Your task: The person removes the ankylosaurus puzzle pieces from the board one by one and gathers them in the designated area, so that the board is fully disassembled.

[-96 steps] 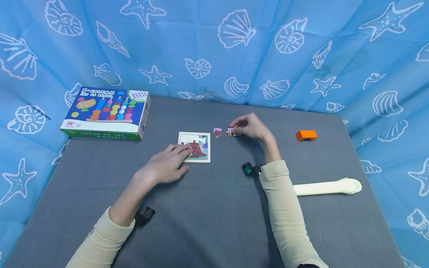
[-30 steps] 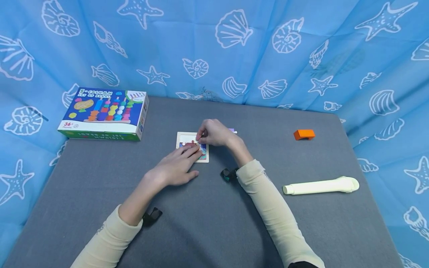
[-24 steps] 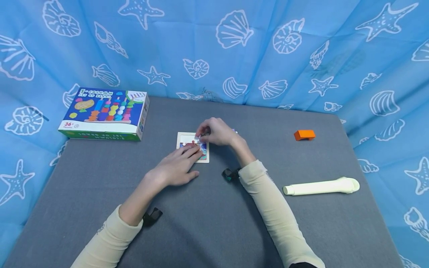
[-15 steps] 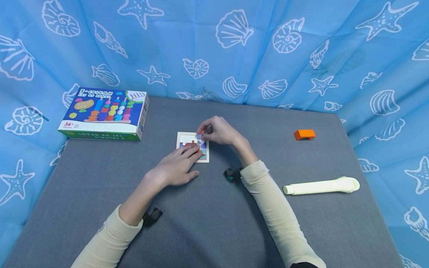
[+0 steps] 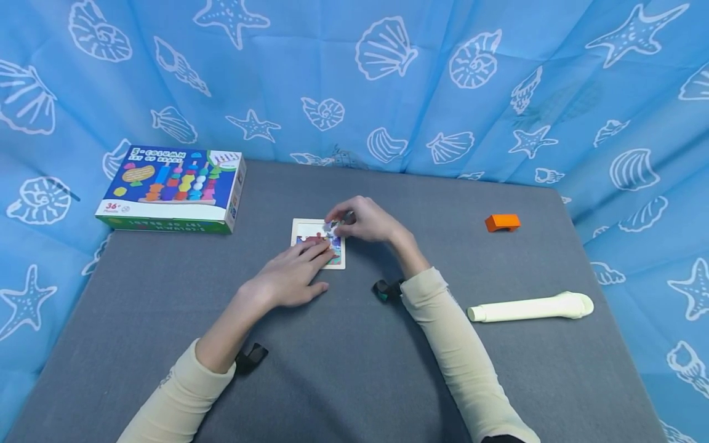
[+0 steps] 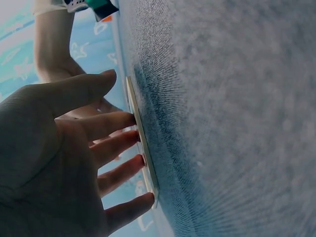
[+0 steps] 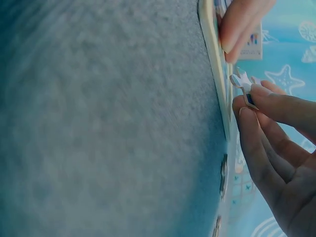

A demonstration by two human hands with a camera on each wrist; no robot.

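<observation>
The right hand point(image 5: 368, 221) is pinching a puzzle piece point(image 7: 244, 83) between thumb and fingers, over the puzzle board point(image 5: 308, 228), near its far right corner. The left hand point(image 5: 288, 275) is resting straight fingers there, gripping nothing. The piece is looking light and stiff; its edges are probably offering good hold.

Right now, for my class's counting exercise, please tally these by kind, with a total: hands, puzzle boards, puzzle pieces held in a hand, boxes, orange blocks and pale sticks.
Hands: 2 (left hand, right hand)
Puzzle board: 1
Held puzzle piece: 1
Box: 1
Orange block: 1
Pale stick: 1
Total: 7
</observation>
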